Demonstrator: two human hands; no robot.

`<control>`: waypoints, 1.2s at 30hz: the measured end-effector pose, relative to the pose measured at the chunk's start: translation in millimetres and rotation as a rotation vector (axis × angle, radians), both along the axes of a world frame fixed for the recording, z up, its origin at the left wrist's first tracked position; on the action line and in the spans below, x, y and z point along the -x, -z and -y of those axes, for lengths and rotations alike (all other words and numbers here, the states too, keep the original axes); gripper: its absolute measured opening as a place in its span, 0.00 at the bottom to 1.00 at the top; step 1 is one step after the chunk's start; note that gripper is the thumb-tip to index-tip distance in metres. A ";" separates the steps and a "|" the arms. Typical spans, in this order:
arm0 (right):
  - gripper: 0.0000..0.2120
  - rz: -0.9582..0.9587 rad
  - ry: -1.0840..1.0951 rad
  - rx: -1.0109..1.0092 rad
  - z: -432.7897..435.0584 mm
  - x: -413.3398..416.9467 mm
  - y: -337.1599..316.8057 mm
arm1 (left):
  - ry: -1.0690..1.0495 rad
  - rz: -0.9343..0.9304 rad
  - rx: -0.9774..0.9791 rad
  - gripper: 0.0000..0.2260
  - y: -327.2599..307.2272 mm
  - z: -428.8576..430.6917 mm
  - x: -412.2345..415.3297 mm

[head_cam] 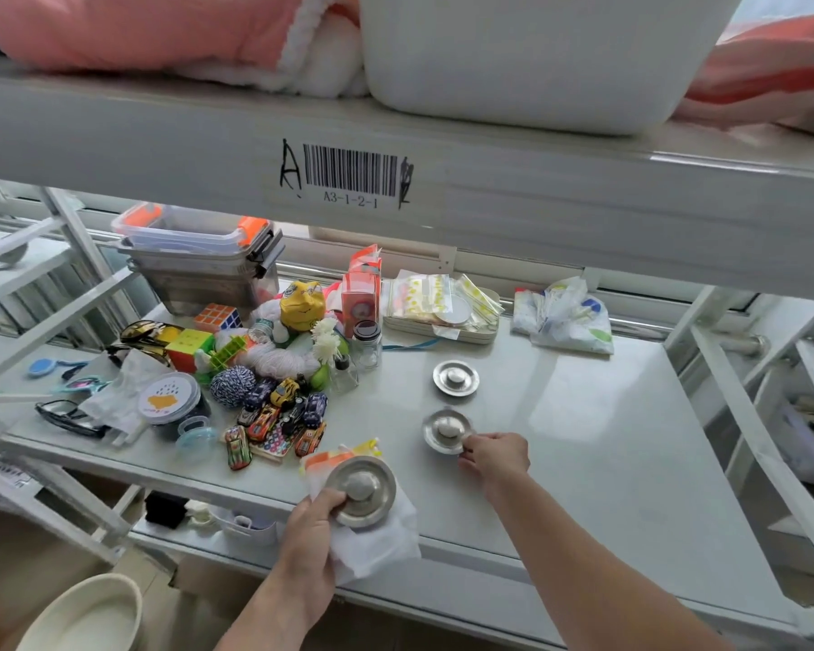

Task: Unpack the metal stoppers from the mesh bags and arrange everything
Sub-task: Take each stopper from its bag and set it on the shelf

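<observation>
Three round, shiny metal stoppers [455, 378] with raised centre knobs.

Shiny metal stoppers [455, 378]; glossy shelf [583, 415]

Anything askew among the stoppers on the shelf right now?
The far stopper sits flat. The middle stopper looks tipped, its near edge pinched by the right hand. The left hand holds a third stopper with a mesh bag.

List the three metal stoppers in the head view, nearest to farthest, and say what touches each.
Stopper in the left hand, held over a white mesh bag → middle stopper, right hand at its rim → far stopper, untouched on the shelf.
</observation>
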State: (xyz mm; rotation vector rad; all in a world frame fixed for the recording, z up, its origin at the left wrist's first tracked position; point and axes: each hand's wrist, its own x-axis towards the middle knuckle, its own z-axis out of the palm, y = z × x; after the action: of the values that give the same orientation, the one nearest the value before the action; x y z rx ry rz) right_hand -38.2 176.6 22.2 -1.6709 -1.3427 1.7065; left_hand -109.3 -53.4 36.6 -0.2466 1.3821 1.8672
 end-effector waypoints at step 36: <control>0.03 -0.007 -0.153 -0.041 68.1 -51.5 -3.3 | 0.012 -0.020 0.116 0.16 0.5 16.3 -0.8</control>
State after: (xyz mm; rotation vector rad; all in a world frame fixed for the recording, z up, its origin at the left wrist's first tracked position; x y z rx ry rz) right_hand 13.4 108.5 25.4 -1.5740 -1.5262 1.7536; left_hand -108.4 -69.7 36.1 -0.2779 1.5041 1.7870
